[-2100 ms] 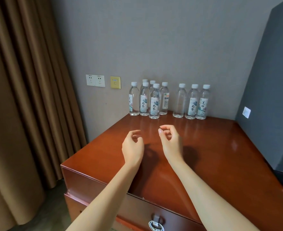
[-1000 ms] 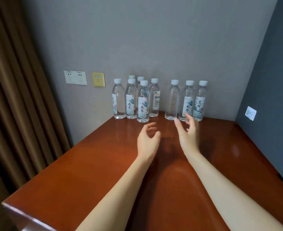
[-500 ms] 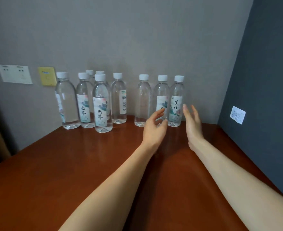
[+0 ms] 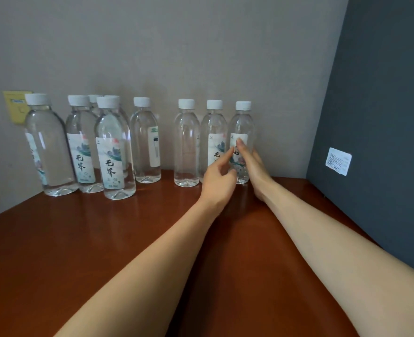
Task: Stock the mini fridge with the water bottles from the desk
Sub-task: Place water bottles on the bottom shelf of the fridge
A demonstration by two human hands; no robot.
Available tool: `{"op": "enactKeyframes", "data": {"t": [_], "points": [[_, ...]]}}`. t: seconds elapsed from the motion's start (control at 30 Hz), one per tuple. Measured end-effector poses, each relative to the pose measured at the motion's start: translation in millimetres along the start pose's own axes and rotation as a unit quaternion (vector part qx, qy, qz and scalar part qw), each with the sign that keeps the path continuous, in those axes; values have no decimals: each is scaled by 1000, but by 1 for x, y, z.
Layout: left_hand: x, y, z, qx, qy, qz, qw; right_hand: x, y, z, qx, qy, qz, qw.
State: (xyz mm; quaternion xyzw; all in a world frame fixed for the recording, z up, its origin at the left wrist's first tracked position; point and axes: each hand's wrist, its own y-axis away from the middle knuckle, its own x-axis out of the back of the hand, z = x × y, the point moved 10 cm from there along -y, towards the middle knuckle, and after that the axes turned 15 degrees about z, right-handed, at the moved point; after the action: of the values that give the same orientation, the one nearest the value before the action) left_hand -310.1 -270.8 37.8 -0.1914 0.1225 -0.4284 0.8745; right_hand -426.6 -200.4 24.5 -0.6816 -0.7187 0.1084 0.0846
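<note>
Where the red-brown worktop (image 4: pixel 79 239) meets the grey wall (image 4: pixel 201 57), nine clear water bottles with white caps stand upright in a loose row. Six are bunched at the left, one of them, the front bottle (image 4: pixel 114 152), set forward of the rest. Three stand side by side at the right. Both hands are at the rightmost bottle (image 4: pixel 244 122), which stands on the worktop nearest a dark grey panel (image 4: pixel 376 105) bearing a white sticker (image 4: pixel 338 161). The left hand (image 4: pixel 216 184) stretches its index finger to the left edge of that bottle's label, its other fingers loosely curled and grasping nothing. The right hand (image 4: pixel 255 170) lies with straight fingers against the bottle's front and right side, released rather than closed round it; its thumb is hidden. A yellow wall plate (image 4: pixel 14 105) shows behind the leftmost bottle (image 4: pixel 46 147).
</note>
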Motion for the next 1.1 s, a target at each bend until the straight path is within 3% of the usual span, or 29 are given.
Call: {"op": "enactKeyframes", "data": {"t": [0.17, 0.33, 0.57, 0.77, 1.1], "points": [[5, 6, 2, 18, 27, 17, 999, 4, 5, -5, -3, -15, 25, 1000], [15, 13, 9, 11, 16, 54, 998, -1, 25, -14, -37, -107, -23, 993], [32, 39, 17, 25, -7, 99, 995, 17, 65, -19, -47, -67, 3, 997], [42, 72, 29, 69, 35, 104, 992, 30, 110, -29, -57, -70, 23, 996], [67, 146, 74, 62, 70, 92, 991, 47, 189, -50, -86, -99, 15, 991]]}}
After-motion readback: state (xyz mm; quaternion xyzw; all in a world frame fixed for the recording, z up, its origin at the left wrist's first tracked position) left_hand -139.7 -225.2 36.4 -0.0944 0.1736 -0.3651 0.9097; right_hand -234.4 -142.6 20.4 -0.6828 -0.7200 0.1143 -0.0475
